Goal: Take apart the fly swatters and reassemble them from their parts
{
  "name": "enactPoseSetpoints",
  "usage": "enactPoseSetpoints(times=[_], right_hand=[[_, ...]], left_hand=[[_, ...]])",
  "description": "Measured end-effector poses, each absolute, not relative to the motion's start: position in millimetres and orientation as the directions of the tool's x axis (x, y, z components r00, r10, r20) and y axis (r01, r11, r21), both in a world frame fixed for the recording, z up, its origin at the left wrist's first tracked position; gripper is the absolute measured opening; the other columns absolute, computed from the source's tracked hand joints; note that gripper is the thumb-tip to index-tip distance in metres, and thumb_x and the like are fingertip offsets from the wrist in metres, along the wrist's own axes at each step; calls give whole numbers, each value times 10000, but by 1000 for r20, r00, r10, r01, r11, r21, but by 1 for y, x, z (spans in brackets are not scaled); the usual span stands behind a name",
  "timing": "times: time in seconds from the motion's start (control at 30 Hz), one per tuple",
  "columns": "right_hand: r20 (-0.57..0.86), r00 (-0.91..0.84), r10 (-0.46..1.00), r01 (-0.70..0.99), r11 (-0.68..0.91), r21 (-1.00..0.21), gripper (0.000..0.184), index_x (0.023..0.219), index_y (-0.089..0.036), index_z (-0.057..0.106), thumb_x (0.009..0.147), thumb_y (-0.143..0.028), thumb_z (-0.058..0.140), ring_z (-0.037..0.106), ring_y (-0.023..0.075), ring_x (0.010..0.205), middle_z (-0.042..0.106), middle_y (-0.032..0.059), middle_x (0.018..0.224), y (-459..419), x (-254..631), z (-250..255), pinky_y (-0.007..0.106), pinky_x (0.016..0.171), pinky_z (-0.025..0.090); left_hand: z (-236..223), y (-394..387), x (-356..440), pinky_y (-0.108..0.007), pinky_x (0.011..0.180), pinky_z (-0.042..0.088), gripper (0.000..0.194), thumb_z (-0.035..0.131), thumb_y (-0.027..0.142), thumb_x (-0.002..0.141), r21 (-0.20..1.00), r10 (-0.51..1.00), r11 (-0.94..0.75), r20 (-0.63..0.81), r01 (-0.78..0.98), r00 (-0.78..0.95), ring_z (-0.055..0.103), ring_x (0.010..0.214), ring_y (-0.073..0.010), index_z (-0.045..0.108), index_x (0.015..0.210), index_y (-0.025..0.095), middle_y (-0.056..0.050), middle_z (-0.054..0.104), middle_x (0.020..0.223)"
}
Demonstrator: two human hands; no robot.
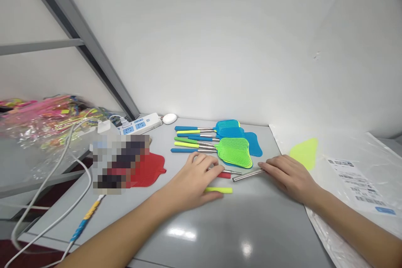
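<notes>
While the two hands are set apart over the gray table point(276, 226), one steel rod point(246, 174) is clasped under the fingers of the right hand point(290, 176); one yellow swatter head point(304, 153) is seen just beyond, over the plastic packaging point(377, 150). One yellow-green handle point(221, 190) and one red handle point(225, 175) are partly covered by the left hand point(198, 178); whether either is gripped cannot be told. Blue and green swatters point(234, 150) are grouped behind, handles pointed left. One red swatter head point(152, 171) is placed at left, near one power strip point(149, 122).
</notes>
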State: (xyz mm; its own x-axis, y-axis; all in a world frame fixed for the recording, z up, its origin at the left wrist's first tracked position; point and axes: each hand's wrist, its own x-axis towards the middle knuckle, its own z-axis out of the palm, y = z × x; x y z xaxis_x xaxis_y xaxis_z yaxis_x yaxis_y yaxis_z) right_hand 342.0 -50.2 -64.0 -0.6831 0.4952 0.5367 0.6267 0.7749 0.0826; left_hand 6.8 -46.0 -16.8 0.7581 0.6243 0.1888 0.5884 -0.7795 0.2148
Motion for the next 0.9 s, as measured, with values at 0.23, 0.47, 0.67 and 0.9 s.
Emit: enactPoseSetpoints(times=[0.23, 0.47, 0.67, 0.9], right_hand=[[548, -661, 513, 643, 763, 62, 438, 1290, -200, 538, 882, -41, 556, 568, 212, 846, 658, 95, 976, -49, 342, -64, 345, 721, 467], [547, -670, 502, 636, 768, 75, 396, 1237, -169, 566, 862, -47, 596, 576, 206, 812, 662, 95, 933, -49, 340, -61, 340, 693, 468], [542, -680, 493, 630, 771, 89, 387, 1227, -171, 561, 862, -59, 616, 577, 204, 820, 663, 96, 930, -50, 339, -59, 336, 694, 475], [545, -676, 496, 637, 765, 95, 363, 1211, -186, 569, 866, -83, 620, 585, 197, 796, 665, 84, 911, -50, 338, -59, 324, 676, 473]], left_hand=[[-21, -39, 4, -472, 994, 330, 486, 628, 525, 855, 133, 642, -762, 277, 633, 715, 462, 1104, -274, 537, 1214, 210, -99, 545, 1187], [-22, -42, 6, -448, 977, 345, 520, 680, 529, 807, 170, 605, -796, 270, 581, 749, 476, 1058, -257, 548, 1193, 207, -85, 555, 1149], [-20, -43, 4, -443, 1001, 332, 474, 646, 540, 830, 182, 603, -798, 250, 575, 758, 470, 1065, -251, 564, 1139, 190, -81, 561, 1135], [-16, -46, 3, -437, 991, 340, 491, 615, 581, 834, 225, 603, -797, 248, 560, 758, 472, 1045, -254, 566, 1151, 208, -68, 572, 1130]])
